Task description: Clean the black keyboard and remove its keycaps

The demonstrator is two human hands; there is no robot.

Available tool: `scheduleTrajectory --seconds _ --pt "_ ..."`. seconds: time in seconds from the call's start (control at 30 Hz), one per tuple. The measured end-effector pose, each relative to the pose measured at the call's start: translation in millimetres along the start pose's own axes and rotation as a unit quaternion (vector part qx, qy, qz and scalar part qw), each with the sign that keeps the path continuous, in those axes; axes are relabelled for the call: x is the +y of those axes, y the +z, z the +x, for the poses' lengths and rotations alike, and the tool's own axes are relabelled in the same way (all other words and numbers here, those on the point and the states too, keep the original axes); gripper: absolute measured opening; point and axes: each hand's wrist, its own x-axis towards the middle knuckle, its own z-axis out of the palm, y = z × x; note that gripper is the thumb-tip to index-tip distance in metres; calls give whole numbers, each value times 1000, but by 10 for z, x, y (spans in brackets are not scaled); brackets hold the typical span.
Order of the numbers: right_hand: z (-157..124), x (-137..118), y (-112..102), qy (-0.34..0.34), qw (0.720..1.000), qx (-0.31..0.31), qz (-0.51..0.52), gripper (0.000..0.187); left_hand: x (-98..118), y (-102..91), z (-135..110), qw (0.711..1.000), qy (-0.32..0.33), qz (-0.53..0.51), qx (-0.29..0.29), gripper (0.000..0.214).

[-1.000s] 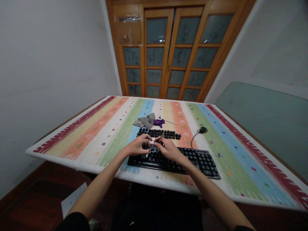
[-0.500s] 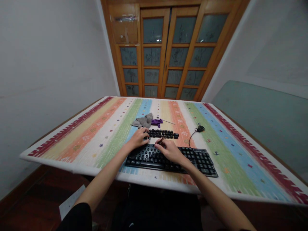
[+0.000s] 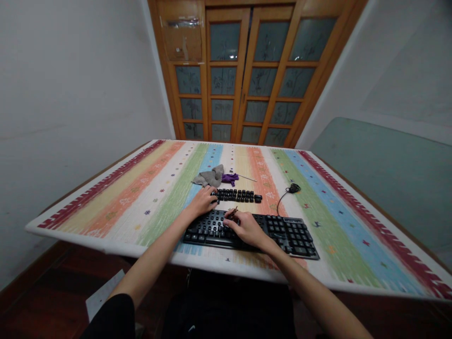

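Note:
The black keyboard (image 3: 216,239) lies near the table's front edge, with its keycaps off over part of the left and upper area and bare switches showing. Behind it, loose black keycaps (image 3: 240,195) are laid out in rows. My left hand (image 3: 202,201) is at the left end of these rows, thumb and fingers curled round a black keycap there. Over the middle of the keyboard, my right hand (image 3: 246,228) is closed on a small dark brown tool (image 3: 232,213), whose tip points up and away. Its exact kind is too small to tell.
A grey cloth (image 3: 210,177) and a purple cloth (image 3: 230,179) lie behind the keycaps, beside a thin rod (image 3: 247,178). The coiled cable (image 3: 293,189) sits behind the keyboard's right side. A striped cloth (image 3: 162,188) covers the table.
My right hand has moved slightly left and nearer to me over the keyboard with the brown tool. My left hand's fingers have drawn closer together at the end of the keycap rows.

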Motion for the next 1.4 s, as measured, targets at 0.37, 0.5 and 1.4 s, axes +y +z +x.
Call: scheduleTrajectory --seconds 0.37,0.5,1.4 --pt "-59 23 153 -21 996 10 -91 10 9 -12 -4 1000 11 18 -2 12" --pt "-43 -30 178 -33 987 -16 -153 14 10 -25 -7 1000 10 16 -2 11" --pt "243 20 -35 32 999 -19 -8 18 476 -510 -410 966 -8 -251 -68 18"
